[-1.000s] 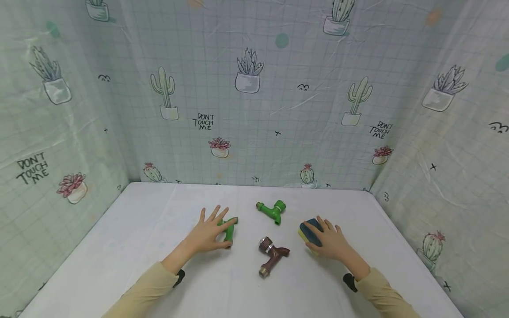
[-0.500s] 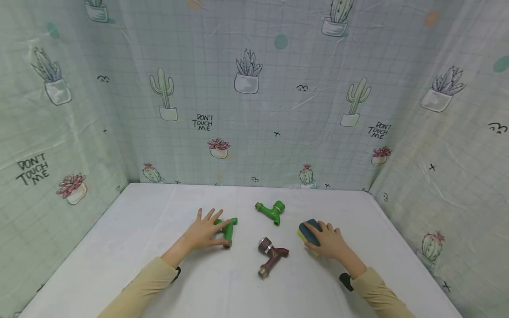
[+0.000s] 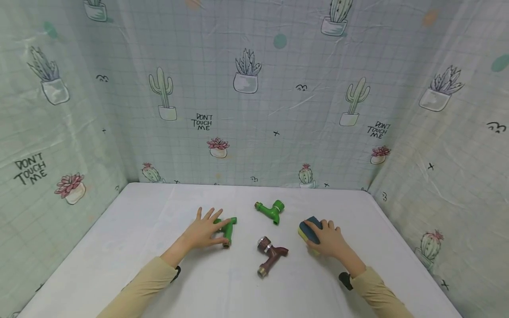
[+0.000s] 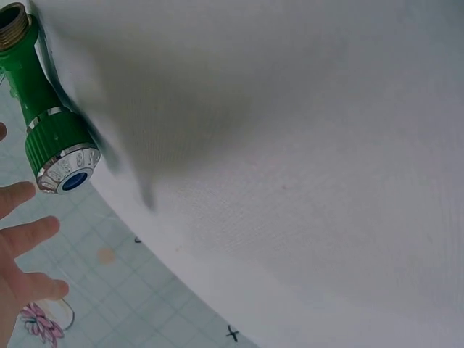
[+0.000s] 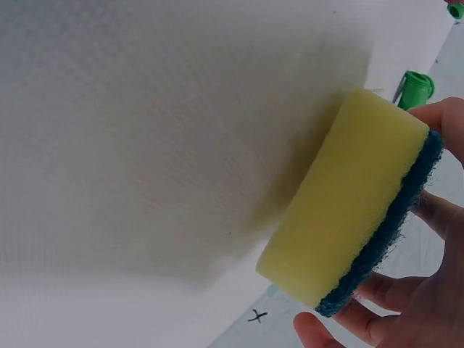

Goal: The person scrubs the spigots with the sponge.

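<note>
A green tap (image 3: 228, 233) lies on the white table under my left hand (image 3: 202, 233). My left fingers are spread, with the index and thumb reaching over the tap; in the left wrist view, its ribbed green knob (image 4: 52, 139) has a silver cap with a blue centre. The thumb's contact is hidden there. My right hand (image 3: 332, 240) holds a yellow sponge (image 5: 344, 196) with a dark blue scouring side, thumb and index around it. The other right fingers lie along its scouring side. Between the hands lies a brown tap (image 3: 272, 257), with a second green tap (image 3: 271, 211) behind it.
The white table (image 3: 155, 203) ends in front of a cloth backdrop (image 3: 254, 115) printed with cacti. Cloth also hangs at both sides. In the right wrist view, part of a green tap (image 5: 415, 90) shows beyond the sponge.
My left hand and the green tap under it have shifted slightly left. The sponge has tilted a little in my right hand. The other taps stay where they were.
</note>
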`<state>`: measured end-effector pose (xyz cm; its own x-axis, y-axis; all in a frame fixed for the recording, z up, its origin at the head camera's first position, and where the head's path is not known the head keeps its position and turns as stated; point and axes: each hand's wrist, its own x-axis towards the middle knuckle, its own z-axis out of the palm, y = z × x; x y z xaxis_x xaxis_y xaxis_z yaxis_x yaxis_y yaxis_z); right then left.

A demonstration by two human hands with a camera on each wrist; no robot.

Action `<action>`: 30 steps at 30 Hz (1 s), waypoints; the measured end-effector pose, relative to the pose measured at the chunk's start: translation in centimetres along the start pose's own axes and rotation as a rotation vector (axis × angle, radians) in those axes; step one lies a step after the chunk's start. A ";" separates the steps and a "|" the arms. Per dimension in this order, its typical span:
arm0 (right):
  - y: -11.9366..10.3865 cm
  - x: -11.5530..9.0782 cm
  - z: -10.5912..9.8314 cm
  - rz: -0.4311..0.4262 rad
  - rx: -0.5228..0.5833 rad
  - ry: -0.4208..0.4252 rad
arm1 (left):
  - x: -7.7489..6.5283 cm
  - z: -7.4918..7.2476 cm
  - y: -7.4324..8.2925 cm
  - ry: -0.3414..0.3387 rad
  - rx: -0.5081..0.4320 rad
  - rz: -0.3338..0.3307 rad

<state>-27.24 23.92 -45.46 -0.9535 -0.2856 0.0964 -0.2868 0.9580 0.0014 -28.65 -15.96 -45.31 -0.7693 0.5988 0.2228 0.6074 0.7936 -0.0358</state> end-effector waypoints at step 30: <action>-1.8 -2.5 -3.1 0.034 0.149 0.175 | 2.1 1.8 4.1 0.091 0.222 -0.249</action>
<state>-24.06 22.99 -42.63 -0.9358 -0.2320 0.2652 -0.2778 0.9489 -0.1500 -28.16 -11.22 -46.72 -0.8617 0.3792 0.3373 0.3372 0.9245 -0.1779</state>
